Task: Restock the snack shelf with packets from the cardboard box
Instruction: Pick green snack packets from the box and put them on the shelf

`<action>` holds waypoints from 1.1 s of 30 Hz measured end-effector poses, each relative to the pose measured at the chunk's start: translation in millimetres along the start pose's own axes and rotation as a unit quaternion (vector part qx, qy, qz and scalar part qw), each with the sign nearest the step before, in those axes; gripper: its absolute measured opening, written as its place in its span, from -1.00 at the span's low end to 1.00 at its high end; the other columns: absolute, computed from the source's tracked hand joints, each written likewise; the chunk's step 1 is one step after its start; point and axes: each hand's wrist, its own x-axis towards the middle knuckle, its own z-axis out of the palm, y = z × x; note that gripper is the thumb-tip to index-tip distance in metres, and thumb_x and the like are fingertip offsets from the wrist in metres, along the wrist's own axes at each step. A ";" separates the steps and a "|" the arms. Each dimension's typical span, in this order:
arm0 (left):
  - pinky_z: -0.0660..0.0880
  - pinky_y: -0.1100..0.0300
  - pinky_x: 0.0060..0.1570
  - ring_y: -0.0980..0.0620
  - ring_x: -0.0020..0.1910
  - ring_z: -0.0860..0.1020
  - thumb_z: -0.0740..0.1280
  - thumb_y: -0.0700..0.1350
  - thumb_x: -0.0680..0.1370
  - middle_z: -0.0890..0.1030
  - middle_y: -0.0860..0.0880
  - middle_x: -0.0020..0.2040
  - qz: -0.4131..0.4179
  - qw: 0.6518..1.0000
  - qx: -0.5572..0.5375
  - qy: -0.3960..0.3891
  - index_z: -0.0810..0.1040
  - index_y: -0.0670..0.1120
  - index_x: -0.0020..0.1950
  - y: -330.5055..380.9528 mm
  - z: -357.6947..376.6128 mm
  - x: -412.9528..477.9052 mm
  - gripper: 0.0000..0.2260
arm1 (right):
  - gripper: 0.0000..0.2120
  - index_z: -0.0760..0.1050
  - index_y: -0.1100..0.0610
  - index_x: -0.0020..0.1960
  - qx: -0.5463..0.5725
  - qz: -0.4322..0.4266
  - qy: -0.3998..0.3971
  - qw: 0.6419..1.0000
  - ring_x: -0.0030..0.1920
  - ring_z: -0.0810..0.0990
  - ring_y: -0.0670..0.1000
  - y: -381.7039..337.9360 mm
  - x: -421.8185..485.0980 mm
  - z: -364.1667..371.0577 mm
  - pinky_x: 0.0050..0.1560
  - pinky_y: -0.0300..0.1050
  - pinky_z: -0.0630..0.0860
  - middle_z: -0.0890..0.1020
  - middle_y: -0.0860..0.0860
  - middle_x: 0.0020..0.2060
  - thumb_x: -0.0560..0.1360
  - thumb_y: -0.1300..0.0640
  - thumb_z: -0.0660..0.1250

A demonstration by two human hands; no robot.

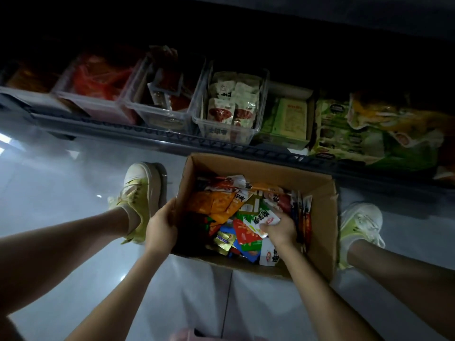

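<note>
The left hand (161, 227) grips the left wall of the open brown cardboard box (322, 217), fingers curled over its rim. Inside the box, the right hand (280, 228) pinches a white-and-green snack packet (262, 219) above the loose heap. Its bold dark characters are too blurred to read. Beyond the fingertips, the dark low shelf (221, 143) holds clear plastic bins (231, 104) of packets.

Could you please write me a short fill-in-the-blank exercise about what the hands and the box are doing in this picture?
1. The left hand grips the ____ wall of the brown cardboard box.
2. The right hand holds a white-and-green snack packet ____ that box.
3. The clear plastic bin of white-and-red packets stands on the dark ____, beyond the box.
Missing words: left; inside; shelf.
</note>
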 end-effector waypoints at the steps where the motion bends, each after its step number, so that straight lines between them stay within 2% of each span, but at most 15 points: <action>1: 0.40 0.19 0.06 0.07 0.09 0.49 0.18 -0.46 0.49 0.54 0.06 0.07 -0.011 1.000 0.001 -0.001 0.51 -0.11 0.32 1.3 -1.2 0.6 -0.53 | -0.53 0.52 0.14 0.26 -0.002 -0.007 0.002 1.000 0.14 0.57 0.15 3.6 -4.6 -8.3 0.02 -0.06 0.54 0.59 0.11 0.16 0.37 0.33 0.48; 5: 0.44 -0.08 0.14 -0.24 0.14 0.51 0.32 -0.36 0.44 0.59 -0.17 0.11 0.083 0.984 0.154 0.022 0.55 -0.14 0.27 13.2 -5.5 5.0 -0.60 | -0.61 0.57 0.04 0.16 0.000 -0.061 -0.032 0.998 -0.04 0.64 0.05 5.1 -27.4 -52.5 -0.10 0.05 0.63 0.66 0.04 -0.01 0.42 0.39 0.39; 7: 0.39 -0.05 0.19 -0.22 0.17 0.50 0.42 -0.16 0.47 0.60 -0.14 0.14 0.193 0.965 0.175 0.005 0.55 -0.08 0.27 36.0 -2.6 1.3 -0.63 | -0.61 0.60 -0.01 0.03 0.029 -0.092 -0.093 0.991 -0.07 0.66 0.01 -4.4 -44.7 -76.6 -0.13 0.01 0.63 0.68 0.00 -0.08 0.42 0.45 0.35; 9: 0.32 0.08 0.23 -0.07 0.24 0.48 0.39 0.12 0.47 0.58 -0.04 0.23 0.290 0.941 0.155 -0.084 0.51 0.02 0.32 66.7 1.9 -5.9 -0.56 | -0.60 0.60 -0.03 -0.05 0.062 -0.125 -0.176 0.974 -0.09 0.67 0.01 -19.1 -67.0 -91.9 -0.15 -0.08 0.61 0.70 0.01 -0.11 0.41 0.47 0.35; 11: 0.36 0.18 0.25 0.05 0.26 0.46 0.35 0.24 0.45 0.55 0.04 0.27 0.290 0.917 0.133 -0.241 0.47 0.05 0.35 95.0 8.1 -13.9 -0.47 | -0.61 0.61 -0.01 -0.02 0.079 -0.150 -0.236 0.957 -0.11 0.69 0.02 -31.5 -82.5 -96.4 -0.14 -0.09 0.61 0.71 0.05 -0.12 0.40 0.47 0.38; 13: 0.45 0.19 0.14 0.09 0.16 0.53 0.39 0.12 0.49 0.59 0.05 0.20 0.223 0.889 0.111 -0.383 0.52 -0.02 0.27 108.6 11.5 -20.0 -0.59 | -0.63 0.59 0.01 0.05 0.089 -0.167 -0.267 0.945 -0.10 0.69 0.03 -38.0 -87.8 -95.1 -0.14 -0.09 0.61 0.71 0.06 -0.11 0.40 0.43 0.40; 14: 0.48 0.19 0.07 0.09 0.08 0.58 0.39 0.04 0.51 0.63 0.02 0.12 0.189 0.888 0.086 -0.410 0.57 -0.06 0.19 108.2 11.2 -21.6 -0.69 | -0.65 0.58 0.02 0.08 0.102 -0.164 -0.271 0.943 -0.10 0.69 0.03 -39.2 -87.3 -94.3 -0.14 -0.11 0.60 0.71 0.06 -0.09 0.42 0.39 0.40; 16: 0.55 0.16 -0.02 0.10 -0.07 0.62 0.37 -0.03 0.53 0.66 0.01 -0.02 0.123 0.923 0.024 -0.363 0.58 -0.07 0.05 96.4 3.7 -21.4 -0.84 | -0.70 0.55 0.01 0.17 0.113 -0.148 -0.238 0.953 -0.06 0.67 0.00 -33.9 -76.5 -89.3 -0.06 -0.10 0.59 0.70 0.03 -0.04 0.47 0.25 0.40; 19: 0.59 0.15 -0.18 0.05 -0.15 0.65 0.36 -0.09 0.55 0.66 -0.02 -0.10 -0.002 0.981 -0.092 -0.173 0.55 -0.05 -0.04 64.0 -17.3 -15.7 -0.95 | -0.65 0.50 0.05 0.27 -0.026 -0.141 -0.081 0.986 0.09 0.60 -0.04 -9.8 -35.8 -67.8 0.11 -0.10 0.54 0.63 -0.03 0.10 0.49 0.07 0.39; 21: 0.60 0.06 -0.18 -0.02 -0.18 0.66 0.37 -0.13 0.55 0.67 -0.10 -0.11 -0.093 0.975 -0.195 -0.052 0.55 -0.10 -0.06 45.8 -32.0 -10.2 -0.95 | -0.54 0.42 0.09 0.35 -0.111 -0.120 -0.053 0.985 0.20 0.55 0.03 2.2 -13.2 -45.9 0.15 -0.06 0.50 0.58 0.01 0.21 0.50 0.02 0.38; 23: 0.60 -0.01 -0.10 -0.06 -0.18 0.66 0.38 -0.15 0.54 0.67 -0.14 -0.09 -0.137 0.959 -0.248 0.018 0.56 -0.11 -0.06 34.6 -42.7 -4.3 -0.96 | -0.39 0.32 0.12 0.44 -0.132 -0.102 -0.069 0.984 0.31 0.46 0.10 6.2 2.6 -23.0 0.23 0.00 0.46 0.48 0.06 0.33 0.47 -0.04 0.40; 25: 0.59 -0.01 -0.04 -0.06 -0.14 0.66 0.38 -0.15 0.54 0.67 -0.10 -0.08 -0.152 0.953 -0.260 0.035 0.57 -0.10 -0.02 29.7 -48.5 1.1 -0.95 | -0.30 0.27 0.11 0.46 -0.165 -0.092 -0.059 0.980 0.37 0.37 0.14 4.9 13.1 -3.2 0.30 0.06 0.40 0.41 0.09 0.39 0.43 -0.12 0.42; 28: 0.58 -0.06 0.00 -0.09 -0.09 0.66 0.39 -0.13 0.53 0.68 -0.09 -0.07 -0.159 0.948 -0.273 0.023 0.57 -0.11 0.02 30.5 -48.6 6.4 -0.90 | -0.32 0.29 0.08 0.43 -0.274 -0.114 -0.006 0.955 0.38 0.32 0.15 0.0 16.2 12.6 0.33 0.07 0.32 0.39 0.08 0.39 0.41 -0.10 0.44; 30: 0.59 -0.04 -0.05 -0.09 -0.11 0.67 0.38 -0.14 0.54 0.68 -0.08 -0.09 -0.161 0.947 -0.279 0.012 0.57 -0.11 -0.01 34.8 -43.7 10.1 -0.93 | -0.34 0.36 0.08 0.38 -0.263 -0.113 0.007 0.958 0.34 0.38 0.14 -1.0 16.7 15.1 0.31 0.07 0.35 0.45 0.07 0.34 0.35 -0.05 0.50; 33: 0.60 -0.04 -0.08 -0.11 -0.11 0.67 0.36 -0.14 0.55 0.68 -0.10 -0.08 -0.171 0.944 -0.282 -0.016 0.54 -0.11 -0.01 42.1 -35.0 14.0 -0.94 | -0.40 0.47 0.13 0.28 -0.188 -0.067 -0.048 0.979 0.19 0.54 0.11 3.9 15.4 4.1 0.16 0.02 0.50 0.56 0.07 0.22 0.30 0.06 0.56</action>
